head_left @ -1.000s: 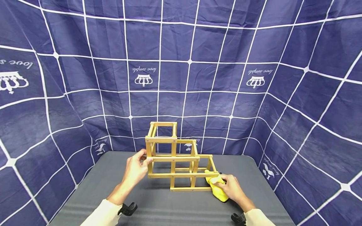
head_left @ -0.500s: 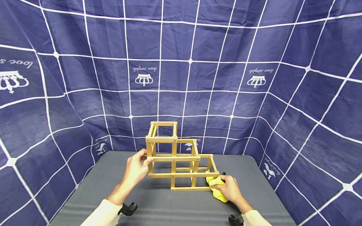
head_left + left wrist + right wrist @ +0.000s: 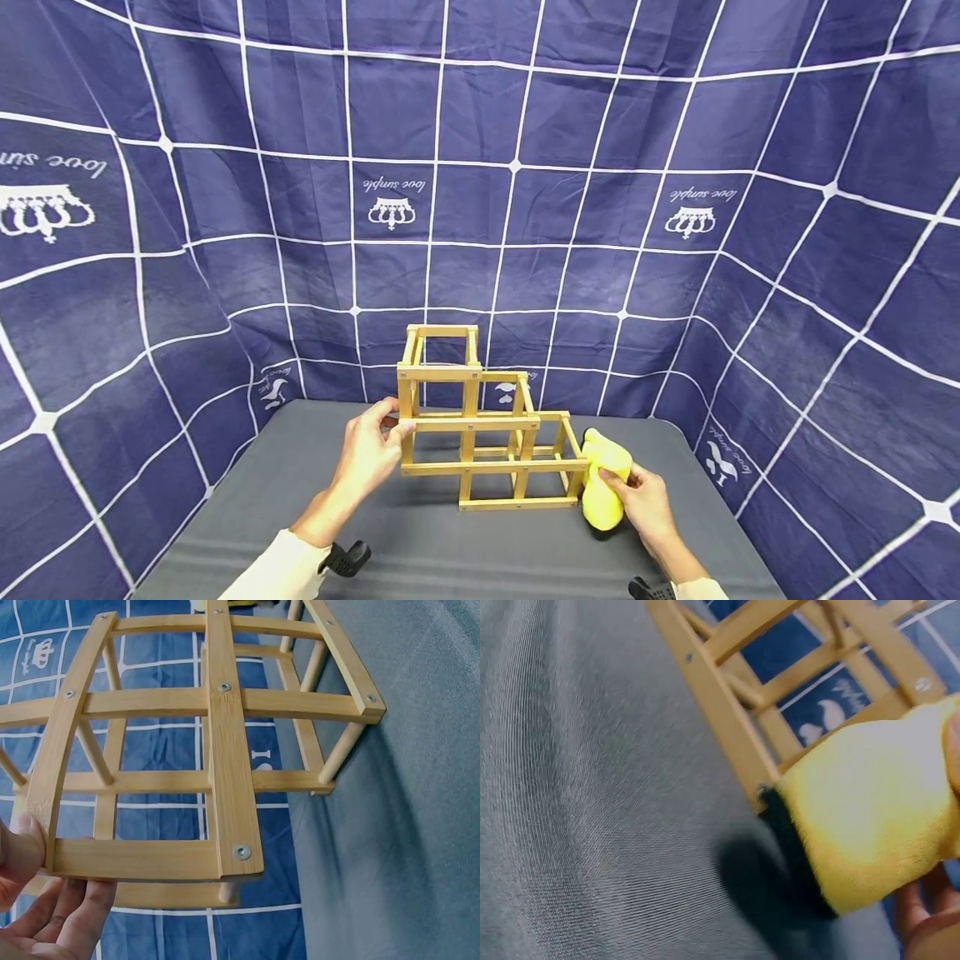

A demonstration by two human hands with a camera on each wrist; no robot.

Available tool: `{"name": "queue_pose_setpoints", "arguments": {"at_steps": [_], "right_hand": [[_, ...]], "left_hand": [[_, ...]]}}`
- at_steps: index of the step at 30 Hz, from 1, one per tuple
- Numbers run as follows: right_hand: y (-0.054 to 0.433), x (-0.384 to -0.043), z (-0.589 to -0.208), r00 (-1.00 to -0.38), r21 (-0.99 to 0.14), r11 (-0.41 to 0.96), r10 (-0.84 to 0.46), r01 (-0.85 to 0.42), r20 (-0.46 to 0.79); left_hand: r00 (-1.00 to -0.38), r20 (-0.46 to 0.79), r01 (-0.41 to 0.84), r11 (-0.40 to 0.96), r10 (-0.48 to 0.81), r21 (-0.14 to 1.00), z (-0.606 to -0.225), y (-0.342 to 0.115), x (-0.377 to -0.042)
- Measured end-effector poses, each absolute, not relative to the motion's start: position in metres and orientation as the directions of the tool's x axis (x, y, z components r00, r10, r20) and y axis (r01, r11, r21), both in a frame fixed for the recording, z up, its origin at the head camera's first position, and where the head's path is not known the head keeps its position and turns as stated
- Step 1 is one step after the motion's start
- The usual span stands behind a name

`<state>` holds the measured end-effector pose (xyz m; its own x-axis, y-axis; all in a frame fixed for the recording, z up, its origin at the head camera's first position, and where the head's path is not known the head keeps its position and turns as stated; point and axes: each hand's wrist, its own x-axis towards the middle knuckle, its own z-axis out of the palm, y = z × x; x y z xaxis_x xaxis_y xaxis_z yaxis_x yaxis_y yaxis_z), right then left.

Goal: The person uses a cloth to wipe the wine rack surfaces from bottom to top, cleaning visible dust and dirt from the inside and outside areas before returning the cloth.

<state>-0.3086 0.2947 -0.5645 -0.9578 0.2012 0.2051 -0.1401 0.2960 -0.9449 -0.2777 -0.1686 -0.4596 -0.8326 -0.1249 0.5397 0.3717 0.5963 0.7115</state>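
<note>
As right grip (image 3: 645,498) holds yellow cloth (image 3: 604,482), rack (image 3: 495,468) alongside

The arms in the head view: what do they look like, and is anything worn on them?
They are a person's arms. The left hand and right hand wear no gloves. The left sleeve and right sleeve are plain cream. A black left fitting and black right fitting stick out beside the cuffs. No cables show.
</note>
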Motion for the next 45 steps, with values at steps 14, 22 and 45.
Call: {"name": "queue_pose_setpoints", "arguments": {"at_steps": [14,22,45], "right_hand": [[0.261,-0.304,-0.514,-0.378,-0.016,0.747,-0.319,-0.665,0.869],[0.217,-0.313,-0.528,-0.348,0.133,0.773,-0.423,-0.620,0.837],[0.172,-0.302,-0.557,-0.045,0.159,0.561,-0.332,-0.813,0.942]], "left_hand": [[-0.839,0.531,0.368,0.594,-0.120,0.716,-0.455,-0.178,-0.277],[-0.831,0.543,0.378,0.594,-0.120,0.710,-0.449,-0.175,-0.280],[-0.850,0.518,0.370,0.592,-0.095,0.716,-0.452,-0.171,-0.276]]}}
